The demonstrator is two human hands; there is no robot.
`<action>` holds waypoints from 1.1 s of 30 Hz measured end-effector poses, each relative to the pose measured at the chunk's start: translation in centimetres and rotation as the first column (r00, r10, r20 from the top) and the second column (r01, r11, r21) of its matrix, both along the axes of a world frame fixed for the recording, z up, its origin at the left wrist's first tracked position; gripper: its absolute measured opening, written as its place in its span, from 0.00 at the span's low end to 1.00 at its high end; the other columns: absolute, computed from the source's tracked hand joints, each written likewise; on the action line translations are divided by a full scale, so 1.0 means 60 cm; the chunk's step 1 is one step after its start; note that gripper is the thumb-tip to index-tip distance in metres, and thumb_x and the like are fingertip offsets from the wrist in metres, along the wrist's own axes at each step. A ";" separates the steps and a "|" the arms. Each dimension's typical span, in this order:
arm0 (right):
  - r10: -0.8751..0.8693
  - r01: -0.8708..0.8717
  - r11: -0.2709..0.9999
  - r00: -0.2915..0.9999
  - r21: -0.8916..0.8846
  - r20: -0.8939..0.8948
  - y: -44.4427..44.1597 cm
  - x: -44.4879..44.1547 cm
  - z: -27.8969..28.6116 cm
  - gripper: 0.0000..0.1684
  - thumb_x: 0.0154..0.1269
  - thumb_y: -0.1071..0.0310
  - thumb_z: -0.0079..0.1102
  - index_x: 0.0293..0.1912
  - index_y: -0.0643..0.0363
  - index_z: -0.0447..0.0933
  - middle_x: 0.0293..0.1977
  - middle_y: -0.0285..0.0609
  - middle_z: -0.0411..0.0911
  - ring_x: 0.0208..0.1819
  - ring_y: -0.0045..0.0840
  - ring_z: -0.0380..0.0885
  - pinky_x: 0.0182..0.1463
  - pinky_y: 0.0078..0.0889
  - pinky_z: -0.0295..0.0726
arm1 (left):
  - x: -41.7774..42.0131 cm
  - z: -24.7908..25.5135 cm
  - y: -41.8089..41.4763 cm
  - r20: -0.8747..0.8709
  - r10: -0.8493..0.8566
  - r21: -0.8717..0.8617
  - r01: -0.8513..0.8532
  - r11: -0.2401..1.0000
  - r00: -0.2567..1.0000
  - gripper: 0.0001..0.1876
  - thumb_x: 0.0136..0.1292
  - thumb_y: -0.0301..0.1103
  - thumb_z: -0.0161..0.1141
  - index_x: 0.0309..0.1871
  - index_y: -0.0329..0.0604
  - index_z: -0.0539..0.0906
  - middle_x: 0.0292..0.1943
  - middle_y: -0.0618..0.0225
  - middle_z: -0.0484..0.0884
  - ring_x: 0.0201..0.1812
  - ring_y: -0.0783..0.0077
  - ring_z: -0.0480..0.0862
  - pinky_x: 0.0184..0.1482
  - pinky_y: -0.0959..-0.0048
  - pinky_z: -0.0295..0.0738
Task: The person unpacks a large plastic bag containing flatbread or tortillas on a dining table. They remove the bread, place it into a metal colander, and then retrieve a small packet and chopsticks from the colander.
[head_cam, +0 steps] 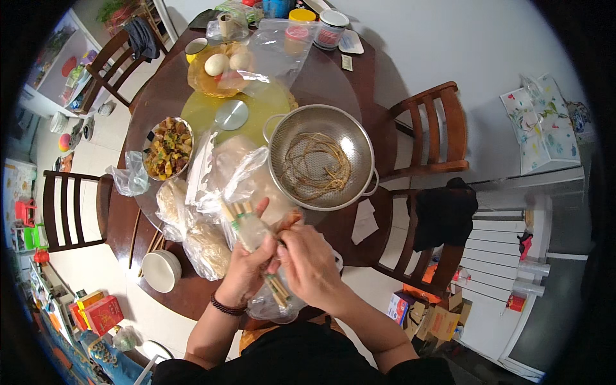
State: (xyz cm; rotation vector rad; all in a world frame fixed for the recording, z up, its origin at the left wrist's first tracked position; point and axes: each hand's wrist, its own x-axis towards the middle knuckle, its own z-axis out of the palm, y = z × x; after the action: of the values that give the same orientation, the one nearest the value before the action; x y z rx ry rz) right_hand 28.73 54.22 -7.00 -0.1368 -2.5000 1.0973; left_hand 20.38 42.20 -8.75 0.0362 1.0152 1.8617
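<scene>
Low over the near side of the round table, my left hand [246, 269] grips a bundle of pale wooden chopsticks [237, 211] with green markings, partly covered by clear plastic. The other ends of the sticks poke out below my fingers. My right hand [310, 264] is closed at the middle of the bundle, its fingertips pinching there; the exact point of grip is hidden. Beyond my hands stands a steel colander [320, 125] with a coil of thin brown strands [320, 168] inside. Left of the bundle lie plastic bags of pale dried noodles [207, 245].
A bowl of cooked diced food [168, 149] and stacked white bowls [161, 270] sit at the left, with loose chopsticks [135, 238] beside them. Farther back are an amber bowl [219, 89] with eggs, a yellow cup [196, 48] and a can [331, 31]. Wooden chairs [428, 127] surround the table.
</scene>
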 end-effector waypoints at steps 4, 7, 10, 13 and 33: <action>-0.030 0.032 0.995 0.999 0.097 -0.022 -0.022 -0.013 -0.027 0.22 0.62 0.71 0.58 0.53 0.69 0.65 0.36 0.51 0.73 0.38 0.41 0.75 0.40 0.42 0.72 | 0.002 -0.057 -0.040 0.063 -0.070 -0.084 0.075 0.994 0.996 0.40 0.65 0.57 0.61 0.70 0.35 0.65 0.59 0.58 0.77 0.31 0.88 0.73 0.31 0.88 0.68; -0.107 0.090 0.974 0.992 0.206 0.071 -0.035 -0.017 -0.049 0.28 0.63 0.67 0.59 0.58 0.71 0.63 0.32 0.50 0.74 0.33 0.38 0.76 0.39 0.39 0.72 | 0.010 -0.079 -0.044 0.188 0.064 -0.058 -0.054 0.997 0.980 0.32 0.66 0.51 0.62 0.65 0.38 0.70 0.49 0.68 0.80 0.30 0.86 0.74 0.31 0.87 0.70; -0.035 0.025 0.998 0.986 0.056 0.165 -0.033 -0.014 -0.052 0.34 0.70 0.60 0.55 0.63 0.74 0.57 0.39 0.52 0.79 0.33 0.42 0.79 0.39 0.44 0.75 | 0.016 -0.062 -0.017 0.199 0.180 -0.143 -0.153 0.978 0.963 0.27 0.66 0.47 0.64 0.62 0.39 0.73 0.45 0.71 0.80 0.28 0.87 0.73 0.29 0.88 0.68; 0.101 -0.067 0.984 0.973 -0.164 0.208 -0.011 -0.023 -0.051 0.31 0.73 0.56 0.53 0.62 0.70 0.60 0.37 0.49 0.80 0.33 0.41 0.81 0.36 0.42 0.77 | 0.008 -0.065 -0.012 0.212 0.234 -0.252 -0.178 0.951 0.949 0.25 0.67 0.45 0.64 0.60 0.39 0.74 0.45 0.72 0.79 0.26 0.89 0.70 0.28 0.89 0.67; -0.560 0.639 0.769 0.690 -0.021 0.459 0.373 0.030 -0.174 0.13 0.68 0.71 0.48 0.44 0.72 0.75 0.29 0.58 0.78 0.34 0.39 0.81 0.40 0.40 0.75 | -0.053 -0.039 -0.106 0.442 0.543 -0.150 -0.538 0.829 0.714 0.16 0.71 0.39 0.59 0.55 0.39 0.77 0.41 0.75 0.79 0.17 0.94 0.62 0.18 0.95 0.59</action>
State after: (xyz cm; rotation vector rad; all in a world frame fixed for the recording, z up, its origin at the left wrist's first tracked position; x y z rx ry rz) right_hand 30.51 76.62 -17.44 -1.2968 -2.3818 1.0639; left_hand 17.19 35.87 -11.06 -0.7713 0.7263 2.2327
